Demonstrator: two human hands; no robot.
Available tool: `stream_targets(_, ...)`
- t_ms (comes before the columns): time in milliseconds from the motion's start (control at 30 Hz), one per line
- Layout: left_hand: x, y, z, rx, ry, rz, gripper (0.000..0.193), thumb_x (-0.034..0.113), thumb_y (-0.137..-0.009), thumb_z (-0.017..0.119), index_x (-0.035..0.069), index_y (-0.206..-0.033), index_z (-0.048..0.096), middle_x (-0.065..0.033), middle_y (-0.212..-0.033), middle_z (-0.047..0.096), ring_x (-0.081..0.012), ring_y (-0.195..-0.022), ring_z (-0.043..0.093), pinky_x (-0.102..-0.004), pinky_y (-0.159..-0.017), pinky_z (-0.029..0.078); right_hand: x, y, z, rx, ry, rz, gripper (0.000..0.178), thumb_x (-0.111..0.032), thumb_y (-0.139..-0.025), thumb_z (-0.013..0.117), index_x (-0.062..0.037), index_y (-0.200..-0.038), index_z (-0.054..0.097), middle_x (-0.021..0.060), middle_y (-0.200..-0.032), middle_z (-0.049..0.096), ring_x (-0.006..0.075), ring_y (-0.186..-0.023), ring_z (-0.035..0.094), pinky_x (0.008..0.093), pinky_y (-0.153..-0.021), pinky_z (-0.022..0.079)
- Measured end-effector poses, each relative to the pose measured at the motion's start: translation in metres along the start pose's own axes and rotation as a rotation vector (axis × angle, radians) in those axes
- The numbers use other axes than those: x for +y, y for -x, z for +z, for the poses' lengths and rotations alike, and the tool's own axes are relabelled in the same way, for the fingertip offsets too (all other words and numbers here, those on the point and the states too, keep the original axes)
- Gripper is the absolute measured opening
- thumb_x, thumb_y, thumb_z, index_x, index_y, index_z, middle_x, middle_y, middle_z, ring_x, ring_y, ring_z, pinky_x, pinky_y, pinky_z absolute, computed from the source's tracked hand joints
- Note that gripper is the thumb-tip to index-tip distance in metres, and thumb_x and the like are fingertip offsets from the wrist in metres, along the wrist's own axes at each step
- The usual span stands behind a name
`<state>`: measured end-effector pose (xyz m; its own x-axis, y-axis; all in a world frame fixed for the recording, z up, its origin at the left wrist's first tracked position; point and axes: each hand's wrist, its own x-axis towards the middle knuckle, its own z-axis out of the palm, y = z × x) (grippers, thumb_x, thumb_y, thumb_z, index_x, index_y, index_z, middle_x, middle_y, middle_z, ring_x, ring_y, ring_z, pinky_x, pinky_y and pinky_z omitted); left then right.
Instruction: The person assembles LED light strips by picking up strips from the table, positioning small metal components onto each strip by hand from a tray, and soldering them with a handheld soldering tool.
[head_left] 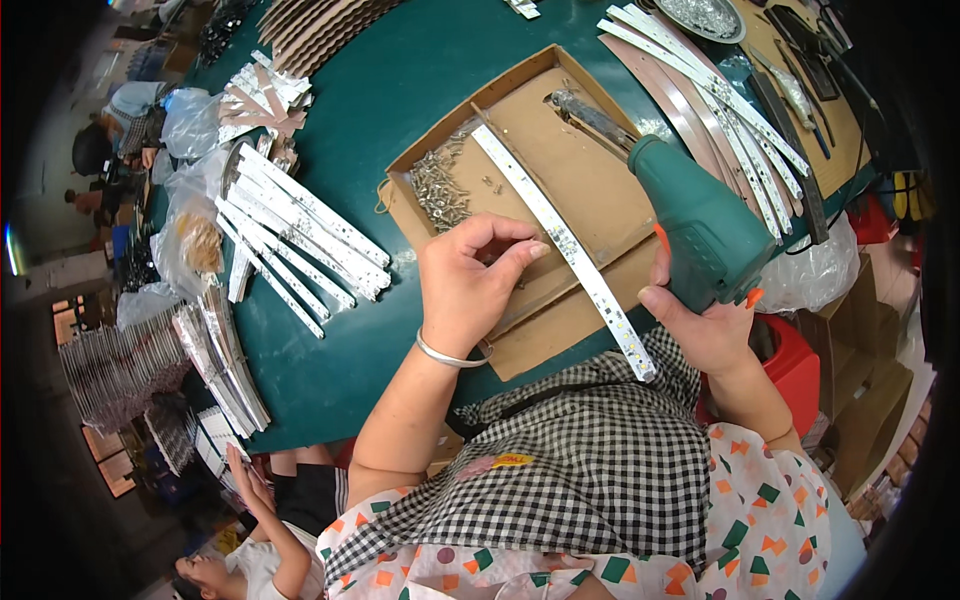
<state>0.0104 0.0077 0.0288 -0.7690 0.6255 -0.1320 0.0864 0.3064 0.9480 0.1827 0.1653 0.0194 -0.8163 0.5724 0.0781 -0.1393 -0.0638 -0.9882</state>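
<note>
A narrow white LED strip [545, 215] lies slantwise across a shallow cardboard box [515, 78], its near end reaching over the box's front edge. My left hand [468, 275] is beside the strip, thumb and forefinger pinched together; whatever is between them is too small to make out. Just beyond that hand, small metal screws [437, 190] are heaped in the box's left compartment. My right hand [715, 335] grips a green power screwdriver [695, 215] with orange parts. The tool points up and left over the box, its dark metal front end [590, 115] apart from the strip.
White LED strips [300, 225] are fanned out on the green table [345, 120] at left. More strips [715, 105] lie at the right, near a metal bowl [705, 15]. Clear plastic bags [190, 120] line the left side. Another person [270, 545] sits at lower left.
</note>
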Motion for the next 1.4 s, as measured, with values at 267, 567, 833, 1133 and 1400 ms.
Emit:
stream_targets(267, 0.0, -0.01, 0.006, 0.055, -0.358, 0.27, 0.012, -0.006, -0.069, 0.077, 0.0, -0.078, 0.072, -0.0069, -0.079, 0.072, -0.0148, -0.069, 0.068, -0.0254, -0.063, 0.053, 0.003, 0.002, -0.012, 0.001, 0.003, -0.013, 0.035, 0.006, -0.078, 0.074, -0.0008, -0.107, 0.057, 0.0037, -0.092, 0.061, 0.0101, -0.081, 0.058, 0.0238, -0.072, 0.05)
stream_targets(567, -0.006, -0.011, 0.008, 0.023, -0.489, 0.454, 0.015, -0.008, -0.066, 0.076, 0.0, -0.078, 0.071, -0.0086, -0.079, 0.071, -0.0191, -0.07, 0.069, -0.026, -0.062, 0.054, 0.006, 0.003, -0.02, -0.054, 0.056, -0.014, 0.042, 0.008, -0.079, 0.07, -0.0012, -0.116, 0.05, 0.0058, -0.094, 0.056, 0.0125, -0.081, 0.054, 0.026, -0.07, 0.048)
stream_targets(833, -0.012, -0.015, 0.01, 0.036, -0.569, 0.663, 0.018, -0.007, -0.063, 0.076, 0.003, -0.077, 0.069, -0.0081, -0.08, 0.07, -0.0216, -0.07, 0.067, -0.029, -0.061, 0.054, 0.002, 0.005, -0.02, -0.023, 0.056, 0.031, 0.042, 0.007, -0.079, 0.071, -0.0007, -0.115, 0.051, 0.0053, -0.091, 0.056, 0.0124, -0.08, 0.055, 0.0257, -0.07, 0.047)
stream_targets(1133, -0.02, -0.014, 0.007, 0.049, -0.615, 0.836, 0.02, -0.005, -0.062, 0.076, 0.004, -0.078, 0.067, -0.0066, -0.08, 0.069, -0.023, -0.068, 0.065, -0.0312, -0.057, 0.052, -0.038, 0.024, -0.033, 0.076, -0.081, 0.267, 0.058, 0.008, -0.073, 0.074, 0.005, -0.126, 0.051, 0.0093, -0.103, 0.062, 0.0148, -0.08, 0.058, 0.0283, -0.07, 0.05)
stream_targets(1400, -0.021, -0.01, 0.007, 0.08, -0.545, 0.704, 0.018, -0.005, -0.063, 0.076, 0.004, -0.077, 0.068, -0.0075, -0.078, 0.069, -0.0217, -0.068, 0.067, -0.0297, -0.058, 0.053, -0.047, 0.029, -0.052, -0.026, -0.021, 0.358, 0.061, -0.002, -0.072, 0.079, 0.0071, -0.125, 0.049, 0.0112, -0.106, 0.061, 0.0145, -0.077, 0.057, 0.0277, -0.068, 0.049)
